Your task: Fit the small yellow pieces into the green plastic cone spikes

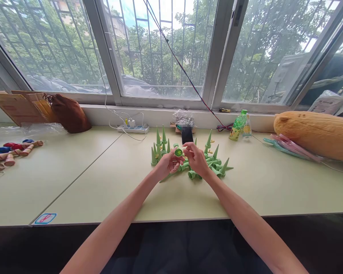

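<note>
At twelve o'clock, left hand (168,163) fingers clamp green piece (178,152), likely angled for visibility; right hand (195,156) beside, finger closure unclear.

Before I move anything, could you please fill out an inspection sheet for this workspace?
Surface: pale table, with a seam at left.
Job's things: green pieces, some cones upright, others lying.
Clutter: brown pouch, bottle, tan plush item.
Hands: left hand holds a round-ended green piece; right hand close by, contact unclear.
Cables: white cable near a power strip; dark cable partly coiled.
Surroundings: windows, with bars and trees beyond.
</note>
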A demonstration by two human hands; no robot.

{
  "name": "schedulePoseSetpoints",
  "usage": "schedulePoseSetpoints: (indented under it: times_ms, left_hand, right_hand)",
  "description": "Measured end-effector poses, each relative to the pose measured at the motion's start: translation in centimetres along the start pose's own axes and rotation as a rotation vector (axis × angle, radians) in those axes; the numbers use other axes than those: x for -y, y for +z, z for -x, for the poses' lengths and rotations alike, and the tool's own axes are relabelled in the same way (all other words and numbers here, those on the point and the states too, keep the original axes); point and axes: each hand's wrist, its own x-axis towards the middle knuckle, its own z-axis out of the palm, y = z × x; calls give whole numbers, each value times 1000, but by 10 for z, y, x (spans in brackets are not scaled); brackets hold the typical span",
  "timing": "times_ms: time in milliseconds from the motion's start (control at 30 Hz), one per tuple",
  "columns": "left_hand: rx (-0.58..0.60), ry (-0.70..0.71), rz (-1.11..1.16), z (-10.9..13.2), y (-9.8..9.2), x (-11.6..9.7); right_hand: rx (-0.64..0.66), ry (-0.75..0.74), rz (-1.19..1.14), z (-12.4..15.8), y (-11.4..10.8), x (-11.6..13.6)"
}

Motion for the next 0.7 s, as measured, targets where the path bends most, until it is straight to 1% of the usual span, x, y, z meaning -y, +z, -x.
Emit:
schedulePoseSetpoints:
  times_ms: [167,267,433,600,700]
  left_hand:
    - [21,68,-39,0,0,3]
    - [19,133,-105,0,-1,4]
    - [3,197,-230,2,-3,5]
    - [-54,246,-315,2,-3,6]
    - [-89,300,-396,1,-1,6]
  right_hand:
    - [-14,17,-27,-1,0,-1]
    - [-20,28,-63,-2,-1,-1]
    - [-36,54,-109,-3,-1,0]
    - [-22,105,-137,-4,-1,1]
    - [-8,131,-150,-4,-1,0]
